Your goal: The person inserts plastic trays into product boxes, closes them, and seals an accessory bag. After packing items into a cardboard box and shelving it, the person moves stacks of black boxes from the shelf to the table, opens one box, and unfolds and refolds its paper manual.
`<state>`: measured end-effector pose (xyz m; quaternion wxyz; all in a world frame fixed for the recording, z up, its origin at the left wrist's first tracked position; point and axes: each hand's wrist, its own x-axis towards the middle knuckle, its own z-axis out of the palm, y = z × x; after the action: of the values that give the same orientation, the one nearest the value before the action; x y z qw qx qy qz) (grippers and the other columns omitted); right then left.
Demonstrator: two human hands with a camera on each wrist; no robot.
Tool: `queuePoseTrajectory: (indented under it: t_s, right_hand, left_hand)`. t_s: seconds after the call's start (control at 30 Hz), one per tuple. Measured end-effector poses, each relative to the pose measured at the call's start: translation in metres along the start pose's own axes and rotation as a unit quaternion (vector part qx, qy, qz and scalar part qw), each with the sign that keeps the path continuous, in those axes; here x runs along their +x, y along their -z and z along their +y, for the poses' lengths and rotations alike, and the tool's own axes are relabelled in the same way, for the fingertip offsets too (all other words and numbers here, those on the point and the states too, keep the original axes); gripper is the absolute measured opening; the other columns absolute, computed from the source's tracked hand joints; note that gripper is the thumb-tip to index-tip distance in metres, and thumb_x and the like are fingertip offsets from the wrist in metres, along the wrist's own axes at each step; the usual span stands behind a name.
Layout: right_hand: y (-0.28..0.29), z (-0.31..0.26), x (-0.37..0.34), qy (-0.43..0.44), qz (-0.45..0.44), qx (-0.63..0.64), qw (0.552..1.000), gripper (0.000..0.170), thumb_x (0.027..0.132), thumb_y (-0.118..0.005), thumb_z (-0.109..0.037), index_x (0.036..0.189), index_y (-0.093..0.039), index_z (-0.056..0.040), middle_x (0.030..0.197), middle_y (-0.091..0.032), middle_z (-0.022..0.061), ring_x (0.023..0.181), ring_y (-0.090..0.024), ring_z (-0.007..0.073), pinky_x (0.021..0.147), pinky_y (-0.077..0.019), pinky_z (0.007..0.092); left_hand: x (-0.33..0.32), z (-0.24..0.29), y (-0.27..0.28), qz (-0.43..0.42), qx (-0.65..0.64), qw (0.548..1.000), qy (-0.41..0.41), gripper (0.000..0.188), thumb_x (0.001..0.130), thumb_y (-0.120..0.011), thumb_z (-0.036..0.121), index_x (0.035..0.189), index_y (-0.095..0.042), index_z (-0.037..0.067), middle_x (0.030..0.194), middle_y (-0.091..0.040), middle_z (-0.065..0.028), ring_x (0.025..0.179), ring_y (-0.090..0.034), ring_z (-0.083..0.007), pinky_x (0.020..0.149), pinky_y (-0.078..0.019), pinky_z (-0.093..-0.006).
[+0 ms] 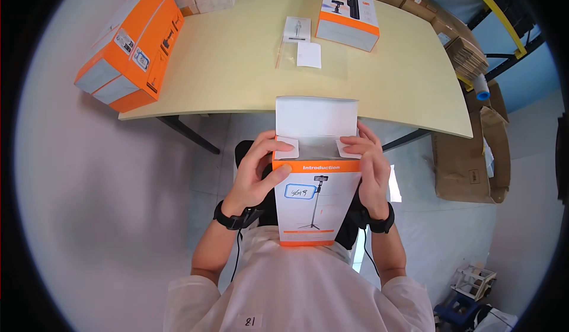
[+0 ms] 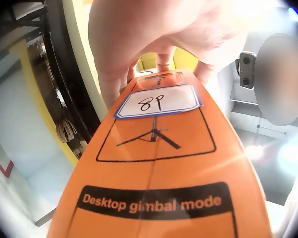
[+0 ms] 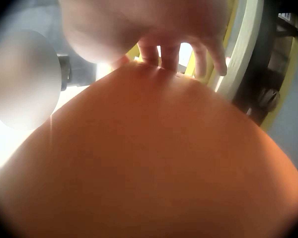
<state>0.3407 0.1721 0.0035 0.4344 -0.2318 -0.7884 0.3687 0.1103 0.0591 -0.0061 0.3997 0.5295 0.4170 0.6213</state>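
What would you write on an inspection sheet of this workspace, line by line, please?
Surface: table with pale yellow top, black legs.
Job's things: white-and-orange box, "Introduction" on its front, open, large flap raised.
Clutter: mostly orange box at the table's left end; printed box at the far side; papers near it.
Hands: left hand and right hand hold the open box from opposite sides, fingers at its small flaps.
Cables: thin black cable at each wristband.
Surroundings: open carton on the floor, right; yellow-and-black rack beyond.
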Motion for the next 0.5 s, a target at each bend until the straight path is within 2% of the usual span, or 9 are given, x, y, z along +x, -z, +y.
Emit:
queuePoseTrajectory:
  t_s: [0.07,0.13,0.2,0.27,0.33,0.37,0.4,0.47,0.5]
  right_hand:
    - [0.001,-0.002,0.001,-0.012,0.008,-0.011,1.0,0.02,0.092,-0.055,-0.01,0.104,-0.067,0.0008,0.112,-0.067,0.0144,0.123,-0.05,0.0339,0.098,-0.0429,0.0404]
    - [0.004,-0.009,0.006,-0.113,-0.001,0.114,0.987,0.015,0.093,-0.053,-0.001,0.099,-0.065,0.0025,0.111,-0.064,0.0131,0.113,-0.058,0.0302,0.088,-0.0494,0.0366]
    - [0.004,-0.006,0.008,-0.104,0.028,0.126,0.986,0.015,0.089,-0.057,0.002,0.102,-0.064,0.0039,0.112,-0.06,0.012,0.108,-0.06,0.0269,0.084,-0.0506,0.0336]
    - [0.0,-0.01,0.013,-0.096,0.055,0.139,0.984,0.019,0.086,-0.061,0.004,0.106,-0.062,0.0054,0.112,-0.057,0.0109,0.103,-0.062,0.0236,0.08,-0.0519,0.0305]
    - [-0.009,-0.03,0.026,-0.114,0.157,0.249,0.949,0.038,0.078,-0.069,0.007,0.115,-0.059,0.0062,0.112,-0.052,0.0102,0.1,-0.061,0.0213,0.076,-0.0523,0.0282]
    - [-0.007,-0.035,0.028,-0.138,0.145,0.273,0.941,0.051,0.074,-0.073,0.005,0.122,-0.056,0.0046,0.117,-0.054,0.0116,0.103,-0.061,0.0223,0.082,-0.0507,0.0298]
    - [-0.002,-0.028,0.027,-0.137,0.144,0.274,0.941,0.051,0.074,-0.073,0.005,0.122,-0.056,0.0046,0.117,-0.054,0.0116,0.103,-0.061,0.0223,0.082,-0.0507,0.0298]
    - [0.009,-0.009,0.025,-0.06,-0.061,0.16,0.983,0.044,0.078,-0.072,-0.001,0.121,-0.059,0.0035,0.126,-0.055,0.0138,0.108,-0.06,0.0237,0.09,-0.0478,0.0324]
    - [0.011,-0.006,0.024,-0.061,-0.062,0.161,0.983,0.044,0.078,-0.072,-0.001,0.121,-0.059,0.0035,0.126,-0.055,0.0138,0.108,-0.06,0.0237,0.09,-0.0478,0.0324]
  left_hand:
    - [0.001,-0.001,-0.002,-0.002,-0.004,1.0,0.005,0.028,0.087,-0.064,0.006,0.115,-0.058,0.003,0.129,-0.045,-0.0121,0.114,-0.052,-0.0209,0.095,-0.0441,-0.0325]
    - [0.002,-0.002,-0.002,0.003,-0.005,1.0,-0.004,0.027,0.089,-0.062,0.008,0.114,-0.058,0.002,0.128,-0.046,-0.0116,0.113,-0.052,-0.02,0.095,-0.0436,-0.0311]
    - [0.002,-0.006,-0.002,0.014,0.012,1.0,0.001,0.025,0.09,-0.061,0.009,0.114,-0.058,0.002,0.126,-0.047,-0.0111,0.112,-0.052,-0.0193,0.094,-0.0436,-0.0302]
    - [0.002,-0.01,-0.001,0.026,0.03,0.999,0.006,0.024,0.092,-0.06,0.011,0.113,-0.058,0.002,0.124,-0.048,-0.0106,0.112,-0.052,-0.0186,0.092,-0.0437,-0.0294]
    - [0.005,-0.012,0.001,0.02,0.026,0.999,-0.012,0.023,0.094,-0.056,0.012,0.113,-0.059,0.001,0.126,-0.049,-0.01,0.109,-0.051,-0.0157,0.086,-0.0437,-0.0273]
    - [0.006,-0.011,-0.002,0.021,0.027,0.999,-0.013,0.023,0.094,-0.056,0.012,0.113,-0.059,0.001,0.126,-0.049,-0.01,0.109,-0.051,-0.0157,0.086,-0.0437,-0.0273]
    - [0.007,-0.01,-0.006,0.053,0.025,0.998,-0.033,0.023,0.095,-0.056,0.013,0.114,-0.059,0.0,0.122,-0.052,-0.0097,0.103,-0.053,-0.0135,0.082,-0.0439,-0.0256]
    - [0.008,-0.004,-0.009,0.084,0.022,0.995,-0.052,0.023,0.096,-0.055,0.013,0.114,-0.06,0.0,0.118,-0.055,-0.0094,0.097,-0.054,-0.0113,0.078,-0.0441,-0.0238]
    - [0.009,0.002,-0.009,0.093,0.026,0.995,0.002,0.027,0.098,-0.052,0.021,0.109,-0.06,-0.002,0.12,-0.059,-0.0122,0.103,-0.056,-0.0153,0.085,-0.0446,-0.0276]
